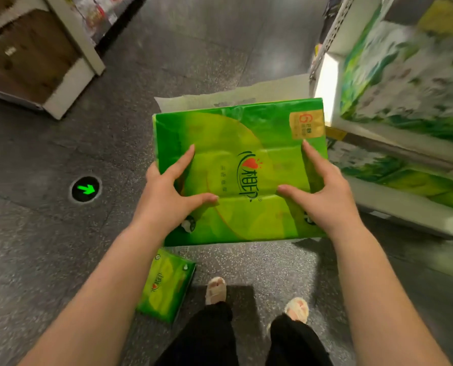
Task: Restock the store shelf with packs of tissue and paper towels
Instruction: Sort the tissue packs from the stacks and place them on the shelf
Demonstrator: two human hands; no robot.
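I hold a large green tissue pack [236, 143] flat in front of me, above the floor. My left hand [164, 191] grips its left side, thumb and forefinger on top and the other fingers hidden beneath. My right hand [325, 191] grips the right side the same way. A smaller green tissue pack [164, 283] lies on the floor near my feet. To the right stands the store shelf [394, 130], stocked with green and white packs [405, 75].
A pale sheet or bag [233, 97] lies on the floor behind the held pack. A cardboard-filled shelf unit [61, 88] stands at the upper left. A round green arrow light [85, 189] is set into the grey floor. My feet [257, 299] are below.
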